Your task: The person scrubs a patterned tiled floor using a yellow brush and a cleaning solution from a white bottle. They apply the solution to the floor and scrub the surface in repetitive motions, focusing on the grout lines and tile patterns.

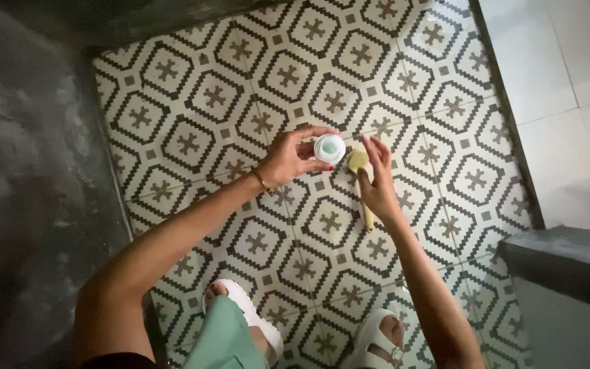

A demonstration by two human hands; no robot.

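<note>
My left hand [293,156] grips a small round white container [329,148], its open top turned toward me. My right hand [377,186] holds a yellowish brush [358,162] by its long handle, which runs down under the palm. The brush head sits just right of the container, almost touching it. A thin bracelet circles my left wrist. Both hands hover over a patterned tile floor [240,102].
My feet in white sandals [254,321] stand on the tiles at the bottom. A dark grey wall [29,171] runs along the left. A pale tiled wall [554,75] is at the right, with a dark ledge [568,260] lower right.
</note>
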